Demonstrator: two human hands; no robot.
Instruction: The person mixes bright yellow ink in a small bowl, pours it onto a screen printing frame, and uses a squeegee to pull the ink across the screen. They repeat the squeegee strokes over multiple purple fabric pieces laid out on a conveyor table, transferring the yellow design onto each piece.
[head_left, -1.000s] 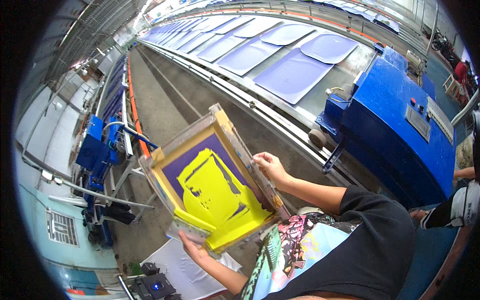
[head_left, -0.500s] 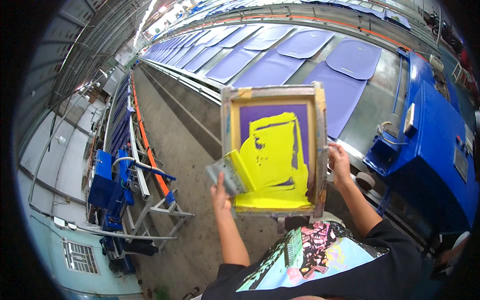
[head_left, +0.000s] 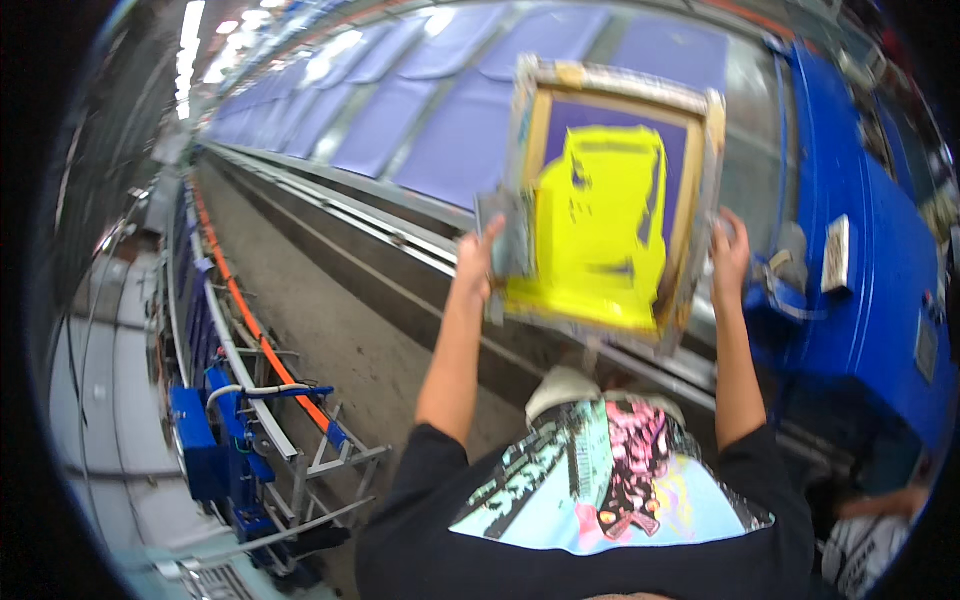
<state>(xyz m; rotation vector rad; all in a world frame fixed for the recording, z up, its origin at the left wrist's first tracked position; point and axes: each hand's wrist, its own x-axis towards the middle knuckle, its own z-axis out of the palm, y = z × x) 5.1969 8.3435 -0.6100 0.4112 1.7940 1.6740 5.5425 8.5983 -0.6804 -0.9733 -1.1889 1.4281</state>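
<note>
A wooden-edged printing screen (head_left: pixel 706 150) is held up in front of me, over the edge of the long table. Bright yellow ink (head_left: pixel 605 210) is spread thickly across its purple mesh. My left hand (head_left: pixel 474 262) is closed round a grey squeegee (head_left: pixel 507 232), at the screen's left side; its inner edge meets the yellow ink. Whether that hand also bears the frame, I cannot tell. On the opposite side, my right hand (head_left: pixel 730 248) grips the frame's right edge, with some fingers hidden behind it.
Lilac sheets (head_left: pixel 455 140) lie in rows along the long table (head_left: pixel 330 185). A big blue machine (head_left: pixel 870 290) stands close on my right. To the left, across the aisle floor (head_left: pixel 330 290), are an orange rail (head_left: pixel 235 290) and another blue machine (head_left: pixel 205 440).
The screen has moved up and to the right, tilting slightly, with both hands and the squeegee. The squeegee now stands more upright against the screen's left side. My view has turned.
</note>
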